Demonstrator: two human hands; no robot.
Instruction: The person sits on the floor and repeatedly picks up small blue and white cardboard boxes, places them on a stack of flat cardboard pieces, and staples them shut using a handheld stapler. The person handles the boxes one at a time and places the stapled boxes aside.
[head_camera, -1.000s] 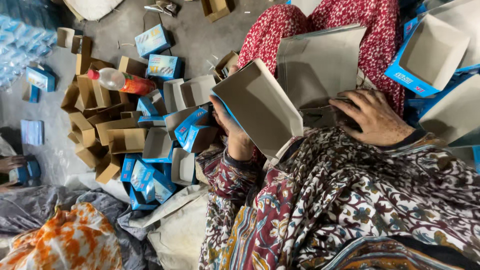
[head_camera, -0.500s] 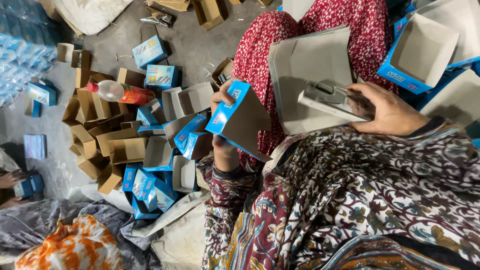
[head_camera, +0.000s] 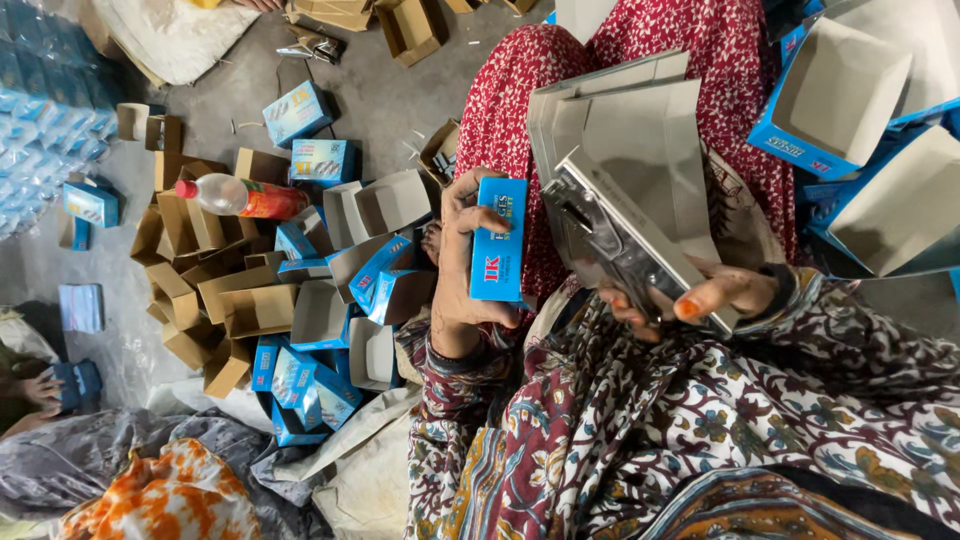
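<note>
L hand (head_camera: 455, 265) grips a small blue box (head_camera: 498, 240), fingers wrapped round it. R hand (head_camera: 700, 295) clasps a metal stapler (head_camera: 625, 250) w/ grey card flats (head_camera: 640, 130) just above.

You sat on a grey concrete floor (head_camera: 385, 110), dusty and strewn with scraps. A heap of brown cardboard boxes (head_camera: 215, 290) and blue cartons (head_camera: 300, 375) lay nearby, a plastic bottle (head_camera: 240, 197) resting on it. Crumpled orange cloth (head_camera: 160, 495) lay at the edge, in even light.

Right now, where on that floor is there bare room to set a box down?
Bare grey floor shows between the upper blue boxes and the red-clothed legs. The box pile beside the bottle is crowded; so is the lap, where the left hand holds a blue box.
</note>
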